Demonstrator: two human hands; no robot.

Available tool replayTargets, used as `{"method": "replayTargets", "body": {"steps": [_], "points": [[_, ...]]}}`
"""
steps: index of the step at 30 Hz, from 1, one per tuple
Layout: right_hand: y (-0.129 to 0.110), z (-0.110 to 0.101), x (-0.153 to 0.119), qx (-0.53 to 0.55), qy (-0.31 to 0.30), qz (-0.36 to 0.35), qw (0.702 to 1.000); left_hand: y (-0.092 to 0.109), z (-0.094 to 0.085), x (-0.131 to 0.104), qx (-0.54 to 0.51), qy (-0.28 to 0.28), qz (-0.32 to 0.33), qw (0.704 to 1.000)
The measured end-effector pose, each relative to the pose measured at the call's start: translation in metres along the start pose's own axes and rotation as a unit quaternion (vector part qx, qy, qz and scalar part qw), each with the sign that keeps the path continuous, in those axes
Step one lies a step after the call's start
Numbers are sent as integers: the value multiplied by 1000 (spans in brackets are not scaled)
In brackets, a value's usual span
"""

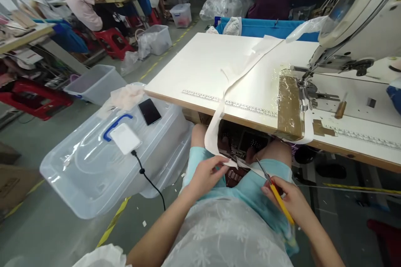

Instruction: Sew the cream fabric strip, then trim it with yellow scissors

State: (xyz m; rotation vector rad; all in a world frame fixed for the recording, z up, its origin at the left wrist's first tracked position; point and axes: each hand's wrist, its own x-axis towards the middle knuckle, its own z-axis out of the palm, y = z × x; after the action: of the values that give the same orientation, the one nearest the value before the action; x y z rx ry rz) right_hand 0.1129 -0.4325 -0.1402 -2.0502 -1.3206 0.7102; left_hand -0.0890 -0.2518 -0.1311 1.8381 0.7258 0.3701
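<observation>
Above my lap, my left hand (210, 174) pinches the end of a long white fabric strip (213, 130). The strip runs up over the table edge and across the tabletop. A thin part of white fabric stretches from my left fingers towards my right hand. My right hand (288, 200) is closed round yellow-handled thread snips (280, 201), whose metal blades point up and left, near that fabric. Whether the blades touch it I cannot tell. To the right stands a sewing machine (354, 37) over the white table (194, 62).
A clear plastic box (78, 167) at my left carries a phone (149, 112), a white power bank (125, 138) with a cable, and pale fabric pieces. A small wooden-handled tool (341, 109) lies right of the needle. Co-workers sit at tables behind.
</observation>
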Motion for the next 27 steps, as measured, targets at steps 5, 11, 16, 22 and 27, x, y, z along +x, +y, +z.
{"method": "replayTargets", "body": {"steps": [5, 11, 16, 22, 27], "points": [[-7, -6, -3, 77, -54, -4, 996, 33, 7, 13, 111, 35, 77, 990], [-8, -20, -2, 124, -155, -25, 980, 42, 22, 17, -173, -135, -89, 972], [-10, -25, 6, 90, -204, -31, 974, 43, 25, 18, -254, -139, -146, 946], [-14, -25, 15, 54, -227, -43, 971, 38, 17, 16, -285, -127, -167, 935], [-14, -24, 21, -2, -199, -50, 979, 34, 14, 19, -301, -127, -172, 930]]}}
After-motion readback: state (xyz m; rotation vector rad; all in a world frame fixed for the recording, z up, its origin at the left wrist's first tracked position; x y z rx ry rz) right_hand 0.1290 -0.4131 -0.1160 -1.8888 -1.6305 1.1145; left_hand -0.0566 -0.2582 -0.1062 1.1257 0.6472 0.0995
